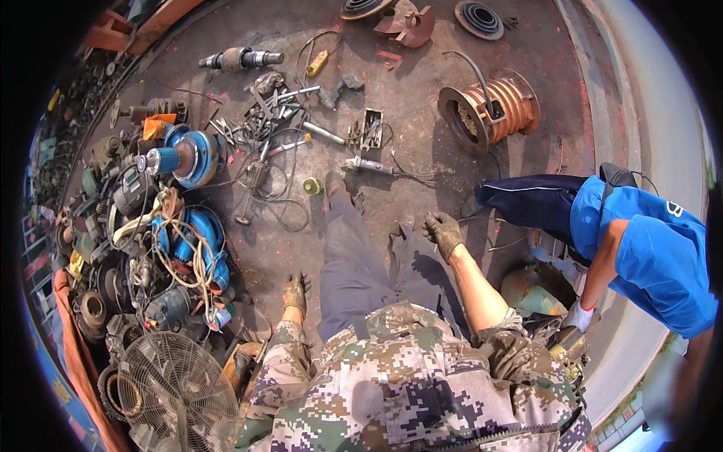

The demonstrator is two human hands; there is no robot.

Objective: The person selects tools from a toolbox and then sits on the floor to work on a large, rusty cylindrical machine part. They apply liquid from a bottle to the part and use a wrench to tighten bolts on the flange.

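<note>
My left hand [295, 294], in a dirty glove, hangs beside my grey-trousered left leg, fingers apart and holding nothing, near the pile of machine parts. My right hand [444, 235], gloved too, is out over the floor by my right leg, fingers curled; whatever they hold, if anything, is too small to make out. Beyond my feet lie an angle grinder [370, 167], a small greenish round object [312, 186], an open tray of bits [372, 128] and a heap of wrenches and bars [267, 113] among cables.
A co-worker in blue [648, 256] bends at my right, gloved hand [578, 316] low. Around stand a rusty spool [493, 113], metal discs [480, 20], a shaft [239, 59], blue pumps [196, 158], piled motors [135, 192] and a wire-caged fan [173, 388].
</note>
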